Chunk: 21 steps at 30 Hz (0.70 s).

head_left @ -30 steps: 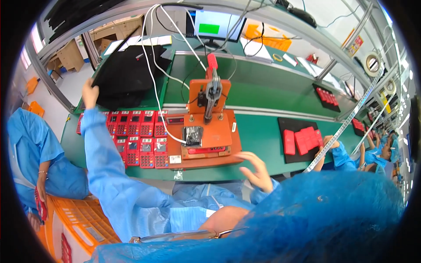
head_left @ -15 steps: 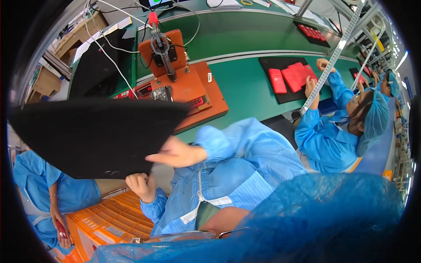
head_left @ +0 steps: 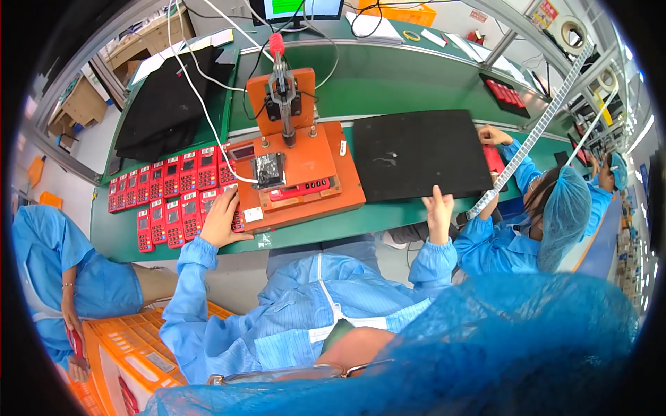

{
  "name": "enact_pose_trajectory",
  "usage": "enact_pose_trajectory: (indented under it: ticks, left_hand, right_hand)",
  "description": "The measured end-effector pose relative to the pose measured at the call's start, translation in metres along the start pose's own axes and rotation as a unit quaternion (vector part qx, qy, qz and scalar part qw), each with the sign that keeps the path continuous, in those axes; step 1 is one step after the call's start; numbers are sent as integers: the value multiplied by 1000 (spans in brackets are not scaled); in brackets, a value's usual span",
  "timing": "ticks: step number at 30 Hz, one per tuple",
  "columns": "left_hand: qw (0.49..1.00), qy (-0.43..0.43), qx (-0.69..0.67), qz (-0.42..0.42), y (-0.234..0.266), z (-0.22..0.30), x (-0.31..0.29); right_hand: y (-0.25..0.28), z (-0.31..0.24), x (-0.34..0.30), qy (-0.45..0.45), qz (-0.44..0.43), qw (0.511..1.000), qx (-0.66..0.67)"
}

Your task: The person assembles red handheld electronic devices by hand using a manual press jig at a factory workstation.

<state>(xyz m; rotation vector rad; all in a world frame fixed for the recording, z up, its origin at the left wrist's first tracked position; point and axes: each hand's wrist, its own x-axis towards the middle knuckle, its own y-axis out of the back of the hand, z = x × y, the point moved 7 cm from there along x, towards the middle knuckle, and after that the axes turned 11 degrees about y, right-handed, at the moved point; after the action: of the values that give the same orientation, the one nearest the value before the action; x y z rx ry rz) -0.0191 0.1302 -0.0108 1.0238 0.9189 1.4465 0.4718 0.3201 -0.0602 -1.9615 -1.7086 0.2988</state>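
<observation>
In the head view, the black mat [head_left: 420, 152] already lies flat, three o'clock from the orange clamp fixture [head_left: 312, 166], the right hand [head_left: 438, 211] released at its edge; red keypad terminals [head_left: 173, 225] await at nine, where I can't tell the grip of the left hand [head_left: 220, 220].

Flat black mat [head_left: 420, 156], red keypad devices [head_left: 172, 179] in rows

The sheet [head_left: 430, 156] is black, the fixture [head_left: 312, 159] orange, the keypad devices [head_left: 189, 172] red, the tabletop [head_left: 118, 232] green
</observation>
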Motion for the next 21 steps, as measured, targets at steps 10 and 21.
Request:
enact_pose_trajectory:
  ticks: [10,21]
  left_hand:
    - [958,246,-101,104,51,-44,-21]
    - [605,120,-787,20,-37,143,-45]
  right_hand:
    - [1,-5,-1,-256,-207,810,-485]
    - [-282,1,-199,119,-665,736,51]
